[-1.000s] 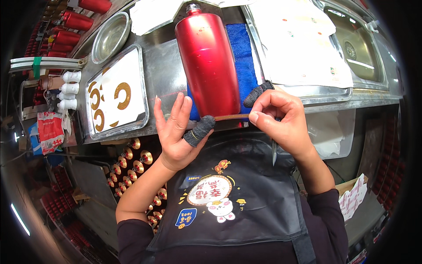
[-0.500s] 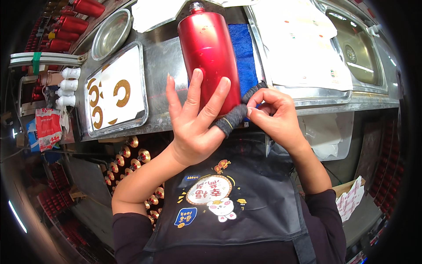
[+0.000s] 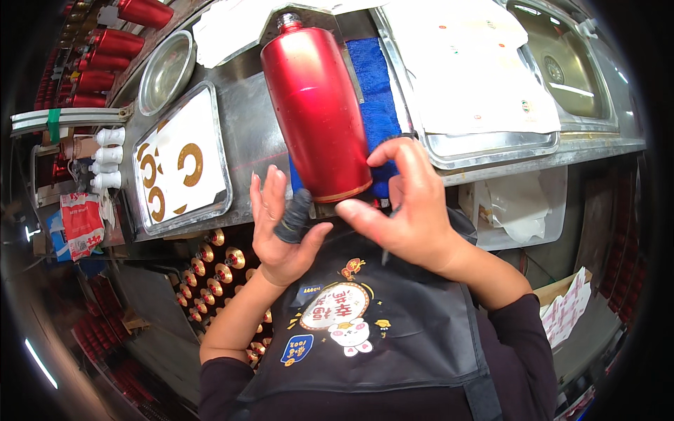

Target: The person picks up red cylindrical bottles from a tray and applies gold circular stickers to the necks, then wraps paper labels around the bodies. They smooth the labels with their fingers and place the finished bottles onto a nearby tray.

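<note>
A glossy red bottle [image 3: 314, 112] with a threaded metallic neck lies on a blue cloth [image 3: 375, 91], its base toward me at the counter's front edge. My left hand [image 3: 281, 235] is open just left of the base, palm turned inward, apart from the bottle. A dark fabric finger sleeve [image 3: 293, 217] covers its index finger. My right hand [image 3: 414, 217] has its thumb and index finger spread around the base's right corner. The index fingertip is at the bottle's side; whether it touches I cannot tell. A bit of dark fabric shows behind that finger.
On the left are a tray [image 3: 226, 165] with gold C-shaped decals, a metal bowl [image 3: 168, 74] and several more red bottles [image 3: 116, 43]. A tray [image 3: 484, 153] of white sheets and a sink [image 3: 562, 63] lie right. Gold-rimmed pieces [image 3: 223, 272] stand below the counter.
My right hand has let go of the dark finger sleeve and spread its fingers by the base. The left hand has drawn back down and left from over the bottle.
</note>
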A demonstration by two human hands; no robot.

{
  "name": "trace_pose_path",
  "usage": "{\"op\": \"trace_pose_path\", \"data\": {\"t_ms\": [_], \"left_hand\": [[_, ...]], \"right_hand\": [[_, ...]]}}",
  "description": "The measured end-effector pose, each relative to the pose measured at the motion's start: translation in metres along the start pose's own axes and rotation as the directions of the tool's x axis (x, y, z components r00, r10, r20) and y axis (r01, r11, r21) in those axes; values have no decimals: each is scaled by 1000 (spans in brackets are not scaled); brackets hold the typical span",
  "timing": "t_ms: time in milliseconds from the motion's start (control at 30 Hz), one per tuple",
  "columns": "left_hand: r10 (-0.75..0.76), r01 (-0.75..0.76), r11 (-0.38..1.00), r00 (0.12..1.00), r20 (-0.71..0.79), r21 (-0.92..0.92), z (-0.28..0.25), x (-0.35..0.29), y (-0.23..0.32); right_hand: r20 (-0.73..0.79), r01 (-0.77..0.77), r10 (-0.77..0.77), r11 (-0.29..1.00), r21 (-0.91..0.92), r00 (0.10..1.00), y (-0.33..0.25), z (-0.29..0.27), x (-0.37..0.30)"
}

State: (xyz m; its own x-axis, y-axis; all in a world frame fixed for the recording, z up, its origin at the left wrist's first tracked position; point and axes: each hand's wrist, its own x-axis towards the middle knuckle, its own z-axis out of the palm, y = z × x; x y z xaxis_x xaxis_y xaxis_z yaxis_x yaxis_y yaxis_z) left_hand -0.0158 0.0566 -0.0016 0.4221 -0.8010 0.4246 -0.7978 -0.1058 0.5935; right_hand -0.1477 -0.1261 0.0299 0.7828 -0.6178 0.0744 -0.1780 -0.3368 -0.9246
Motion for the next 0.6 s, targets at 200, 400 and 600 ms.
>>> {"op": "trace_pose_path", "data": {"t_ms": [200, 400, 600], "left_hand": [[13, -24, 992, 996, 92, 120, 5, -3, -6], [70, -107, 971, 982, 173, 213, -3, 12, 1], [189, -230, 933, 967, 170, 275, -8, 26, 6]], "right_hand": [[-48, -7, 2, 994, -114, 999, 0, 17, 2], [-21, 8, -8, 1000, -4, 1000, 9, 7, 2], [-4, -24, 24, 994, 105, 1000, 10, 8, 2]]}}
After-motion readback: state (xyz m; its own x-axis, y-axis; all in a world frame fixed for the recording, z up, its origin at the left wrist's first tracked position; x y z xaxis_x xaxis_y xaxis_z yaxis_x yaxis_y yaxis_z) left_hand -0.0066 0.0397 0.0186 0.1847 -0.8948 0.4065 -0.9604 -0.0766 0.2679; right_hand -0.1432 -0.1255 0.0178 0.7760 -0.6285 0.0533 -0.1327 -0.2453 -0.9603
